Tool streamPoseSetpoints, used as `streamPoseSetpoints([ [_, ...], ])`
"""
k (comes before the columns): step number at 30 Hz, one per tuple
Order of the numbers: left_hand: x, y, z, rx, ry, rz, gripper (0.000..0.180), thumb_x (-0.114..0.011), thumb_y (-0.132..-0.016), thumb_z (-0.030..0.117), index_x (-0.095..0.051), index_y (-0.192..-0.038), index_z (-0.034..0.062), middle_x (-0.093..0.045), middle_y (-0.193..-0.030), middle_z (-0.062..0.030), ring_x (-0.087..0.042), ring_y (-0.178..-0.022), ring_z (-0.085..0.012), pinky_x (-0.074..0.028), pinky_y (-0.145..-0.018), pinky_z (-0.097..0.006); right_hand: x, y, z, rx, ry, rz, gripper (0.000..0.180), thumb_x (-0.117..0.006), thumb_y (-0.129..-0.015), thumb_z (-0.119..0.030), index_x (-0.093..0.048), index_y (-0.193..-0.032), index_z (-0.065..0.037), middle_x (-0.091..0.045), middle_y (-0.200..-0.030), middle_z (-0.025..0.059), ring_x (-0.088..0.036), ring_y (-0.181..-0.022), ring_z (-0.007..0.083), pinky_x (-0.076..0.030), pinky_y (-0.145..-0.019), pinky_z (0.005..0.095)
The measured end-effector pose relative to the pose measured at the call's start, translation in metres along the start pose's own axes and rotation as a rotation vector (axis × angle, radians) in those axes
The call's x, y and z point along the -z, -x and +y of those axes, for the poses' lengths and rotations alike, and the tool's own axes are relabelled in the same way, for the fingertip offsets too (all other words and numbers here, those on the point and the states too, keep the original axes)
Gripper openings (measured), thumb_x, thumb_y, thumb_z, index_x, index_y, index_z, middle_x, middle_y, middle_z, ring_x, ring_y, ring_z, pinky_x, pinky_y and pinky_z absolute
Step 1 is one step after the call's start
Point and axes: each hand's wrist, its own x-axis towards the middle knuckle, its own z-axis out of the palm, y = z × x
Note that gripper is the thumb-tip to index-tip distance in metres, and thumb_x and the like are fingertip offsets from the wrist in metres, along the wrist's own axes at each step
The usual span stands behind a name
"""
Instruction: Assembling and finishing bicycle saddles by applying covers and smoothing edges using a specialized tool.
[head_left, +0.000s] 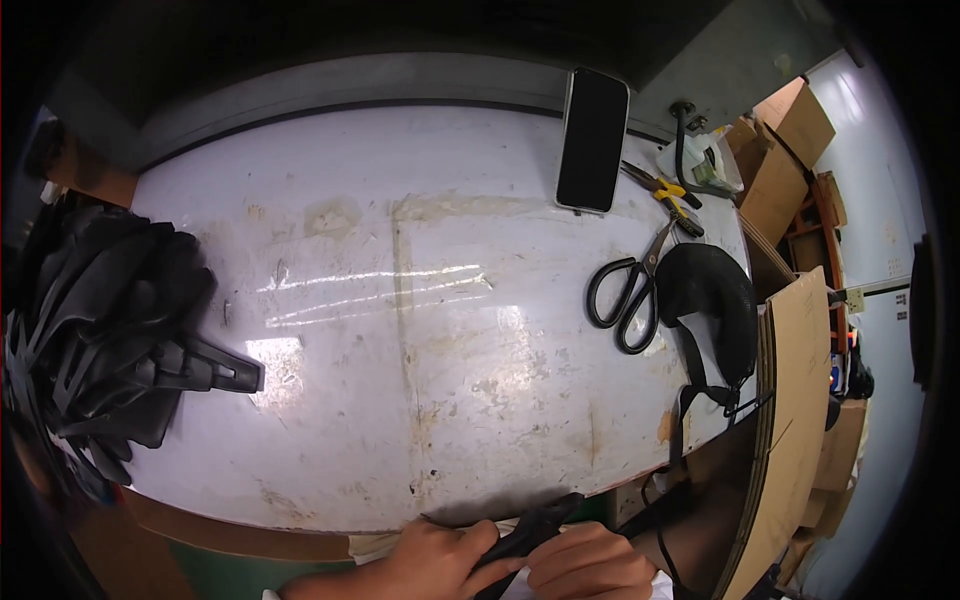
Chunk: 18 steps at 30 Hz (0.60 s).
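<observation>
At the near edge of the table, my left hand [435, 560] and my right hand [590, 562] are both closed on a long black moulded part [535, 527]. Its narrow end points up and to the right between the hands; the lower end is hidden by my fingers and the frame's edge. A big heap of similar black moulded parts [110, 330] lies at the table's left end, one of them sticking out toward the middle. Neither hand touches the heap.
The white table [340, 410] is scuffed and stained. To the right lie black-handled scissors [630, 295], yellow-and-black pliers [668, 193] and a black pouch with straps [715, 300]. A phone [593, 140] leans at the back. Cardboard sheets [790, 400] stand along the right edge.
</observation>
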Motion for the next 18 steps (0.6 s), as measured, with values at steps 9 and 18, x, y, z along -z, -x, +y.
streamPoseSetpoints([
  [9, 0.001, 0.005, -0.012, 0.036, 0.324, -0.023, 0.025, -0.079, -0.09, 0.029, -0.071, -0.096, 0.0056, -0.056, -0.055, -0.0081, -0.06, -0.046, -0.0249, -0.047, -0.045, -0.035, -0.022, 0.013, -0.006, -0.005, 0.137, 0.313, 0.017, -0.067, -0.087, 0.003, -0.057, -0.073, 0.002, -0.061, -0.063, 0.0094, -0.06, -0.052, 0.0229, -0.054, -0.051, 0.037],
  [18, 0.002, 0.004, -0.016, -0.093, 0.257, 0.033, 0.027, -0.079, -0.089, 0.027, -0.07, -0.095, 0.0032, -0.055, -0.054, -0.0086, -0.059, -0.045, -0.0267, -0.047, -0.043, -0.036, -0.026, 0.002, 0.001, 0.007, 0.025, 0.16, 0.014, -0.073, -0.087, -0.003, -0.061, -0.081, 0.002, -0.061, -0.062, 0.0084, -0.061, -0.053, 0.0231, -0.053, -0.049, 0.0362],
])
